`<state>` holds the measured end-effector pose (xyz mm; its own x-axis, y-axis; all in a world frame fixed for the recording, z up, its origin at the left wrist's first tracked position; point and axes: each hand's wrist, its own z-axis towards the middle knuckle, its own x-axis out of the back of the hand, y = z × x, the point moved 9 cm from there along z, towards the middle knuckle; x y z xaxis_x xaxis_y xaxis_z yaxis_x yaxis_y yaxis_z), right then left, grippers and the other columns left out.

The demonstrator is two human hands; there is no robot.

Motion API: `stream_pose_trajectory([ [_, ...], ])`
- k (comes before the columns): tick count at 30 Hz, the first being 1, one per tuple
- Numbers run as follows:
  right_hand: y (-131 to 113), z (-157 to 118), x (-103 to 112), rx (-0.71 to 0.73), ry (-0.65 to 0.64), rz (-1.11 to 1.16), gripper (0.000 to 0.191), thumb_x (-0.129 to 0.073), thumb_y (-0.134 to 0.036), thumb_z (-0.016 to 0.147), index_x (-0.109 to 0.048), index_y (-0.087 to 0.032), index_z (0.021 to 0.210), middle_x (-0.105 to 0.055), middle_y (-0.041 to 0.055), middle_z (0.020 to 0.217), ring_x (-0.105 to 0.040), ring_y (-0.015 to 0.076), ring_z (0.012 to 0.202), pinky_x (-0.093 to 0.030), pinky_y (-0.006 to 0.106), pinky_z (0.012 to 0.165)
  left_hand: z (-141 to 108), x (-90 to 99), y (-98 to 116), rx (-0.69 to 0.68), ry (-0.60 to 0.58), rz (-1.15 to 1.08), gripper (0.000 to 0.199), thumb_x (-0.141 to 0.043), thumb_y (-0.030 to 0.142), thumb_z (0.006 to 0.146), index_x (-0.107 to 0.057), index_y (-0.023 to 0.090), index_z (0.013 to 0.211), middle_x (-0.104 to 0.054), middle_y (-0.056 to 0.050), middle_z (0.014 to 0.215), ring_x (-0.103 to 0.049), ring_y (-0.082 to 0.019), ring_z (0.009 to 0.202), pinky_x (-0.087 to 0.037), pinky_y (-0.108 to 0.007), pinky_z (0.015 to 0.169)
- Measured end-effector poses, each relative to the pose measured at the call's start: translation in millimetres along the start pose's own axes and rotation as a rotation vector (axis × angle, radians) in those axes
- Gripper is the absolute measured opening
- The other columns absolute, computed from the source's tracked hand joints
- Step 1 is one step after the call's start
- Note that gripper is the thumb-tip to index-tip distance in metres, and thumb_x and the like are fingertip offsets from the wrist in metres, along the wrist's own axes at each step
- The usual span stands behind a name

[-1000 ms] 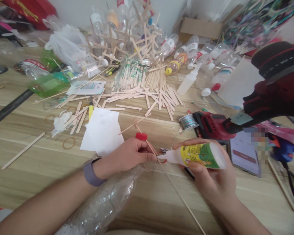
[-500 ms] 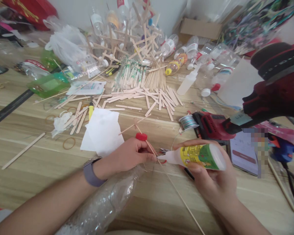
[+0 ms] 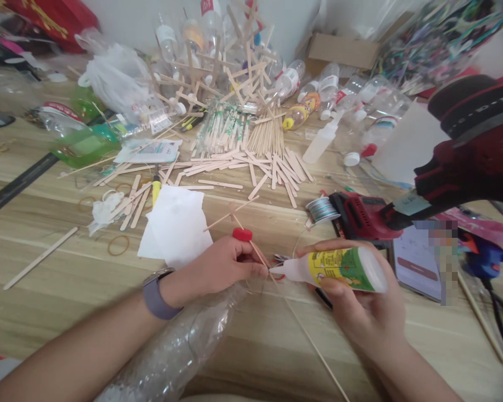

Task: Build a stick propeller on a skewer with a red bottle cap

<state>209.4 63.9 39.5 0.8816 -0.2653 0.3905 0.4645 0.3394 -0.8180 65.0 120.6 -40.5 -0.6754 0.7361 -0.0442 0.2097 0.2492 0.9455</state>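
Note:
My left hand (image 3: 232, 265) pinches a long thin wooden skewer (image 3: 308, 335) that runs down toward the lower right. A red bottle cap (image 3: 242, 234) sits on the stick assembly just above my fingers, with a crosspiece of thin wood (image 3: 245, 209) at its upper end. My right hand (image 3: 366, 298) is wrapped around a white glue bottle (image 3: 337, 269) with a yellow and green label, held nearly level. Its nozzle tip touches or nearly touches the skewer beside my left fingertips. Under my left forearm lies a clear plastic bottle (image 3: 176, 352), partly covered.
White paper (image 3: 176, 226) lies left of my hands. Behind are loose craft sticks (image 3: 230, 162), a skewer bundle (image 3: 268, 131) and several plastic bottles. To the right are a wire spool (image 3: 322, 209), a red power tool (image 3: 461, 156), a phone (image 3: 417, 262) and a blue glue gun (image 3: 482, 259).

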Motion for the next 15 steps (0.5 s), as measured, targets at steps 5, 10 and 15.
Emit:
stream_pose_trajectory([
  [5, 0.3, 0.1, -0.2, 0.015, -0.002, 0.003, 0.025, -0.067, -0.042, 0.085, -0.061, -0.026, 0.103, -0.074, 0.0058, 0.089, -0.070, 0.0230, 0.076, -0.058, 0.033, 0.065, 0.7, -0.2, -2.0, 0.005, -0.007, 0.010, 0.009, -0.068, 0.023, 0.077, -0.066, 0.015, 0.072, -0.064, 0.002, 0.070, -0.057, -0.013, 0.071, -0.041, -0.024, 0.068],
  [10, 1.3, -0.5, 1.5, 0.008, 0.014, 0.009, 0.026, -0.068, -0.042, 0.084, -0.061, -0.025, 0.102, -0.074, 0.0055, 0.089, -0.069, 0.0220, 0.076, -0.058, 0.033, 0.066, 0.7, -1.1, -2.3, -0.014, -0.025, -0.002, 0.013, -0.069, 0.027, 0.077, -0.067, 0.015, 0.075, -0.065, 0.002, 0.072, -0.058, -0.013, 0.071, -0.041, -0.025, 0.068],
  [15, 2.0, -0.1, 0.2, 0.002, 0.013, 0.032, 0.023, -0.068, -0.039, 0.085, -0.061, -0.025, 0.103, -0.074, 0.0038, 0.089, -0.069, 0.0197, 0.077, -0.058, 0.029, 0.066, 1.2, -1.5, -3.0, -0.015, -0.029, -0.013, 0.010, -0.067, 0.025, 0.078, -0.067, 0.015, 0.075, -0.065, 0.002, 0.071, -0.058, -0.013, 0.072, -0.041, -0.025, 0.069],
])
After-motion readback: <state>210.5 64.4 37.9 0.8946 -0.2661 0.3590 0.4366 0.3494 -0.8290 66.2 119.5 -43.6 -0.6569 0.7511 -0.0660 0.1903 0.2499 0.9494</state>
